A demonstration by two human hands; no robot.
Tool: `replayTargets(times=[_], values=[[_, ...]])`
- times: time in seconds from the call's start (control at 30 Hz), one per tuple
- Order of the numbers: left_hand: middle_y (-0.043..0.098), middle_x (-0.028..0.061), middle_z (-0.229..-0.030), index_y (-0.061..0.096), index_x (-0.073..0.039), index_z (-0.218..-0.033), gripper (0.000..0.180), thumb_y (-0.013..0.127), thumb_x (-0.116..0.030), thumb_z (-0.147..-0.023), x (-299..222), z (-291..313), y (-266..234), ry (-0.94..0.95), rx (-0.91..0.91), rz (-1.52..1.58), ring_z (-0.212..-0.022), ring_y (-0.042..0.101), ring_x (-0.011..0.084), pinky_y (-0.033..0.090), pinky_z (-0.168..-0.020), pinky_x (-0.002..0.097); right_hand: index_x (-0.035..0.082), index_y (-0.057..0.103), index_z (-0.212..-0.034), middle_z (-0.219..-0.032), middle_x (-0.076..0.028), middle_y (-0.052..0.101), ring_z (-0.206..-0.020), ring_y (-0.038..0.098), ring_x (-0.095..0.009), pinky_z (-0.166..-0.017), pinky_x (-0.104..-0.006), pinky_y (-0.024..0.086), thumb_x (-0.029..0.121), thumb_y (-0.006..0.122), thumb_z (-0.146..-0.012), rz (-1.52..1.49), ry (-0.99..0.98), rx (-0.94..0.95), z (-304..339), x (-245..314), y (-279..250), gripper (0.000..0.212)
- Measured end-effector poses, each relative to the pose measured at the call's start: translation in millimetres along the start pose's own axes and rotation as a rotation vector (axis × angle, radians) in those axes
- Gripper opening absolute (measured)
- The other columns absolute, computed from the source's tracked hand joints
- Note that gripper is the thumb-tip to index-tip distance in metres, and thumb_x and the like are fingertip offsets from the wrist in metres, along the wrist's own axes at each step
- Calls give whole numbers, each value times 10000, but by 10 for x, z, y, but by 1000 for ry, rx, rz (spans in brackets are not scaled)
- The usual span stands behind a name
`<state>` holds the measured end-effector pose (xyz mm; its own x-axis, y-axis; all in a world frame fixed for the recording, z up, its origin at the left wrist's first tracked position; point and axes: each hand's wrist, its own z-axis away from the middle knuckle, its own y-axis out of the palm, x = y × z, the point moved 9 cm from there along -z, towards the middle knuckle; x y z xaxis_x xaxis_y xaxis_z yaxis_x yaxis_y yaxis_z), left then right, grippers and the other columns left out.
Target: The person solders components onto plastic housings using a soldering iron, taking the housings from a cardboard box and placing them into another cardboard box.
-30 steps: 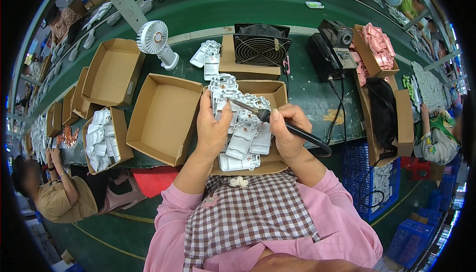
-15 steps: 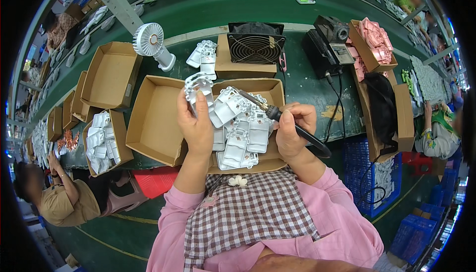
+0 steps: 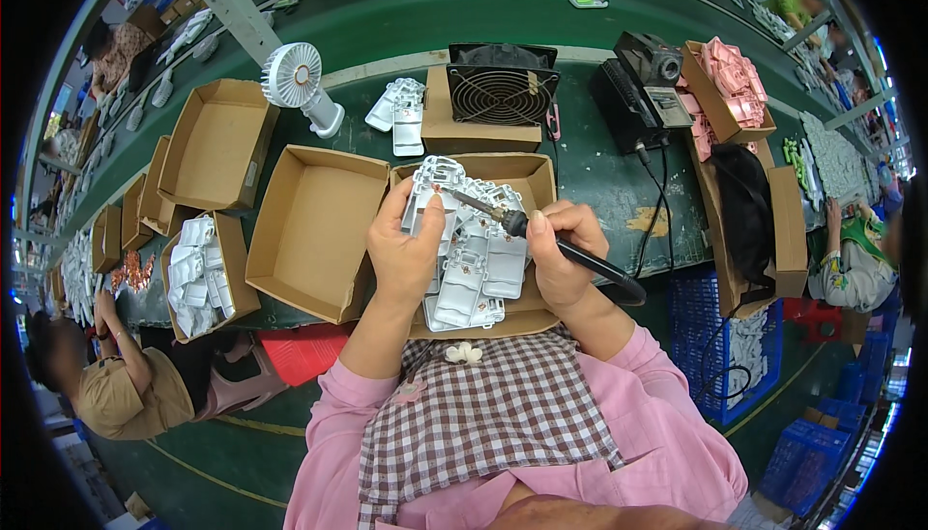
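Observation:
My left hand [image 3: 404, 245] grips a white plastic housing part [image 3: 425, 203], its thumb just below a small copper-coloured piece. In my right hand [image 3: 568, 250] is a soldering iron [image 3: 517, 223] with a black handle and cable. Its tip points left and reaches the copper-coloured piece on the held part; whether it touches cannot be made out. Under both hands, a cardboard box [image 3: 536, 320] holds several similar white housing parts [image 3: 464, 288], some with small copper-coloured pieces on them.
An open cardboard box [image 3: 304, 250] stands left of my hands, beside a smaller box of white parts [image 3: 198, 269]. Beyond are a small white fan [image 3: 293, 75], a black square fan [image 3: 501, 90] and a black soldering station [image 3: 628, 104]. Pink parts [image 3: 725, 75] fill a box at right.
My left hand has moved right with the white housing part, bringing it to the iron's tip. My right hand has shifted slightly left with the soldering iron.

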<state>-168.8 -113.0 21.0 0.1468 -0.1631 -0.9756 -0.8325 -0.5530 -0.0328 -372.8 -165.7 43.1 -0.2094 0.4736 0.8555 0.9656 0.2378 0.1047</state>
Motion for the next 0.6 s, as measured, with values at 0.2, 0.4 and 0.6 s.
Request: replayTargets(times=[0.2,0.4,0.6], values=[[667,35,-939,614,31,-1117,259,617,-49,-871,18,-1,-11,-19,-18,-22,-817,589,68,484,-730,228,40,501,-796,-718,-55,598,-599,488,-66,-538,-224,401,37,665,-857,19,11,14,2,-18,5,175],[669,35,-935,617,29,-1112,255,618,-50,-869,24,-1,-7,-32,-14,-13,-810,589,66,483,-725,226,42,502,-796,-714,-53,596,-595,487,-67,-535,-227,400,44,667,-857,33,4,16,-3,-22,8,177],[670,37,-932,620,32,-1105,252,618,-52,-868,42,-4,-9,-39,-16,1,-807,593,69,484,-722,227,39,504,-790,-703,-51,590,-588,489,-72,-538,-229,406,50,670,-857,21,15,13,-3,-35,10,180]])
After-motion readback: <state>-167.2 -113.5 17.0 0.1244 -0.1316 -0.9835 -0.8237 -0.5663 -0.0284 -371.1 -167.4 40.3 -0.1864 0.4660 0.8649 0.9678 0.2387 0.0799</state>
